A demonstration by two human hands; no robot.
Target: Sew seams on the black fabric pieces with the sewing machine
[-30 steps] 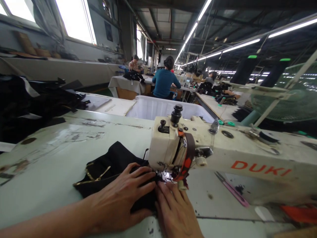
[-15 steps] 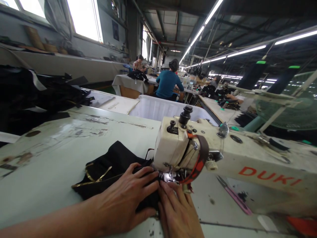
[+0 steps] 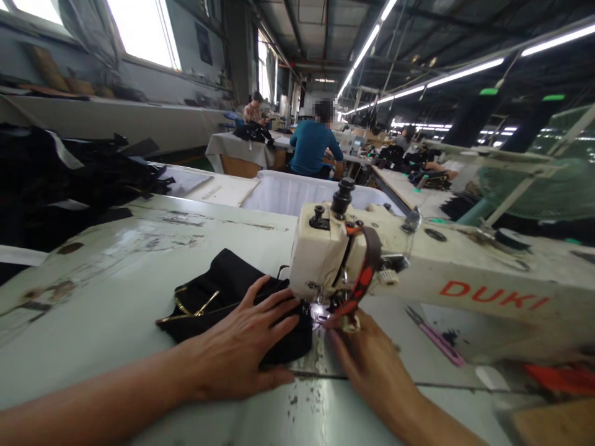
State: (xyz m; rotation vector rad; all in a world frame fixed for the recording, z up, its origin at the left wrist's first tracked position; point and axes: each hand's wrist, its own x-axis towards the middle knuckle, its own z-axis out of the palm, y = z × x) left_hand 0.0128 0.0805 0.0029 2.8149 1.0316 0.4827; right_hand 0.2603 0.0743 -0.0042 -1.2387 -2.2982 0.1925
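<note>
A black cloth piece (image 3: 232, 272) with a gold zipper (image 3: 206, 303) lies on the pale table, its right edge beside the lit needle area of a white sewing machine (image 3: 316, 248). My left hand (image 3: 246, 341) rests flat on the cloth with its fingers spread. My right hand (image 3: 372, 359) is off the cloth, just right of the presser foot (image 3: 319, 314). Its fingertips are bent together near the needle, partly behind the red and brown strap (image 3: 367, 272); what they hold, if anything, is too small to tell.
Pink-handled snips (image 3: 437, 339) lie under the machine arm. Dark cloth (image 3: 60, 179) is heaped at the left. A white bin (image 3: 288, 192) stands beyond the table. Farther back, a person in a blue top (image 3: 310, 147) sits at another table. A red item (image 3: 558, 378) is at the lower right.
My right hand has moved right, off the cloth, toward the needle's right side. The cloth's right part is now uncovered, and my left hand still lies on it. The view has shifted slightly.
</note>
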